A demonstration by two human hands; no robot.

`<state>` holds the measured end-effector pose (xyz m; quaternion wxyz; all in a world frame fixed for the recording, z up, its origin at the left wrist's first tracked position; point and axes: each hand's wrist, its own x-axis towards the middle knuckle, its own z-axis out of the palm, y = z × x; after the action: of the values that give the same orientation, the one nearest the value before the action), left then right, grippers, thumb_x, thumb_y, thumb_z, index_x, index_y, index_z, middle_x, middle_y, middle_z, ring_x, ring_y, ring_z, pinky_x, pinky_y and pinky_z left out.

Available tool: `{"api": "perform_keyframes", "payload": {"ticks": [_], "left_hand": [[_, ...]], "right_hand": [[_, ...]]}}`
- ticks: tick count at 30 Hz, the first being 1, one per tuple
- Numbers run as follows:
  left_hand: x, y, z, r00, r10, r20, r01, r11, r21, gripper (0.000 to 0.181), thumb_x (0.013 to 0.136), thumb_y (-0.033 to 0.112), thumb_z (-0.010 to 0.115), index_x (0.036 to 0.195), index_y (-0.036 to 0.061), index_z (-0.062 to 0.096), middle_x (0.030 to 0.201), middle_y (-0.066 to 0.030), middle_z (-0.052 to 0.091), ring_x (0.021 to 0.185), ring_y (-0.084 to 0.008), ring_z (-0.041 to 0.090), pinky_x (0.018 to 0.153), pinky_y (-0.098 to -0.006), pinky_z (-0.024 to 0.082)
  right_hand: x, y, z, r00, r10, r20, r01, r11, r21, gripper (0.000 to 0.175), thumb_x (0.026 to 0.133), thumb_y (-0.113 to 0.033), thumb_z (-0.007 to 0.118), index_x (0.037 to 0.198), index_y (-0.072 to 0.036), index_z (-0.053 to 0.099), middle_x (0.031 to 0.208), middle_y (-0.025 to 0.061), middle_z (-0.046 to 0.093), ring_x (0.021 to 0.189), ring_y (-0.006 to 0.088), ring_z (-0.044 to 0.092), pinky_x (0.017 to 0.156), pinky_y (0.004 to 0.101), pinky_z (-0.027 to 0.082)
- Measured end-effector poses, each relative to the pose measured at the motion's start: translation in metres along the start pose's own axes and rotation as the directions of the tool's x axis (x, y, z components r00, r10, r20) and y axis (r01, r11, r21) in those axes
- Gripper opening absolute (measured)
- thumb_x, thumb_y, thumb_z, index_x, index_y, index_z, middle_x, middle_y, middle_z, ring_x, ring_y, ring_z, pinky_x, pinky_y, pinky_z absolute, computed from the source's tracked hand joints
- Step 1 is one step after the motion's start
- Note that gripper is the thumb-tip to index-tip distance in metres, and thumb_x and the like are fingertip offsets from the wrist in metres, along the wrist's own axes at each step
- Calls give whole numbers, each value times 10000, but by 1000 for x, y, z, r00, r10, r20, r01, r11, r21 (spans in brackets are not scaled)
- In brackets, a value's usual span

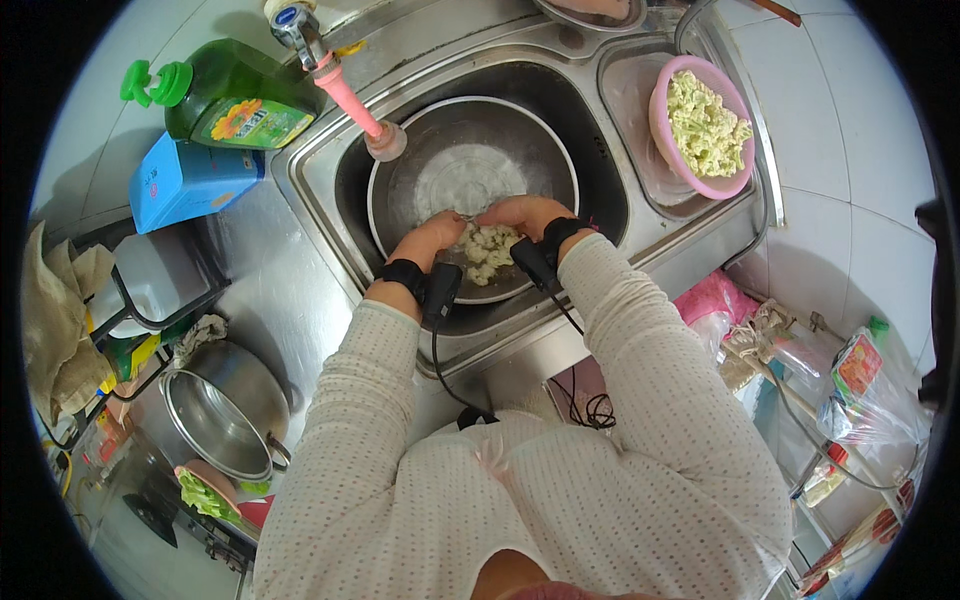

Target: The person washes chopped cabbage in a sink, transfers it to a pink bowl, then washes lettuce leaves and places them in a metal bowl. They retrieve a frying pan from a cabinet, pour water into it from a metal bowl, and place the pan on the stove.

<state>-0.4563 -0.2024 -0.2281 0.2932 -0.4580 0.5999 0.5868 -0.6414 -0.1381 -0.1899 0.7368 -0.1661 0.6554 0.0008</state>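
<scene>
Both of my hands reach into a round metal basin that sits in the sink bowl. Pale cauliflower florets lie at the near side of the basin, in what looks like shallow water. My left hand is at the left of the florets, its fingers bent inward. From the right, my right hand curves over their far edge. The fingertips of both hands come close together above the florets. Whether a small piece is pinched between them is too hidden to tell.
A faucet with a pink hose nozzle overhangs the basin's left rim. Right of it, a pink plastic basket holds cauliflower. A green pump bottle, a blue box and a steel pot stand left. A bowl sits behind.
</scene>
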Motion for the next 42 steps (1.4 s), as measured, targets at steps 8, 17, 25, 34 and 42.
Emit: {"api": "perform_keyframes", "payload": {"ticks": [8, 17, 25, 34, 42], "left_hand": [[-23, -20, 34, 964, -52, 260, 248, 524, -815, 319, 955, 294, 432, 1114, 60, 579, 1045, -83, 650, 820, -271, 656, 750, -436, 550], [-60, -1, 38, 988, -25, 150, 152, 205, -967, 248, 965, 230, 439, 1060, 38, 564, 979, -130, 646, 852, -286, 669, 727, -495, 566], [-114, 165, 24, 947, 317, -48, -115, 196, -974, 279, 970, 209, 487, 1168, 13, 499, 1141, -140, 592, 985, -296, 630, 844, -460, 543], [-118, 400, 41, 668, 717, -199, -459, 186, -869, 318, 997, 226, 418, 1250, 38, 459, 1188, -103, 558, 1088, -209, 576, 941, -368, 483], [-96, 331, 36, 720, 660, -215, -556, 364, -748, 425, 959, 352, 471, 1230, 28, 521, 1227, -72, 551, 1126, -142, 503, 907, -260, 379]], "right_hand": [[2, 30, 54, 976, -142, 164, 30, 837, 547, 376, 908, -377, 589, 1113, -63, 618, 1087, 42, 665, 869, 211, 657, 715, 342, 546], [-29, 29, 55, 970, -126, 210, -16, 822, 569, 434, 905, -511, 527, 1121, -141, 595, 1056, 42, 653, 934, 237, 629, 782, 481, 503], [-149, 39, -50, 903, -422, -78, 344, 603, 719, 345, 902, -479, 560, 1120, -213, 571, 1023, 13, 643, 875, 198, 637, 690, 420, 535], [-295, 67, -202, 693, -456, -559, 711, 302, 635, 491, 996, -446, 382, 1307, -77, 477, 1274, 126, 574, 1140, 309, 580, 906, 555, 469], [-247, 108, -176, 412, -131, -902, 908, 136, 395, 311, 947, -190, 520, 1210, -25, 505, 1053, 107, 595, 900, 228, 601, 789, 356, 503]]}}
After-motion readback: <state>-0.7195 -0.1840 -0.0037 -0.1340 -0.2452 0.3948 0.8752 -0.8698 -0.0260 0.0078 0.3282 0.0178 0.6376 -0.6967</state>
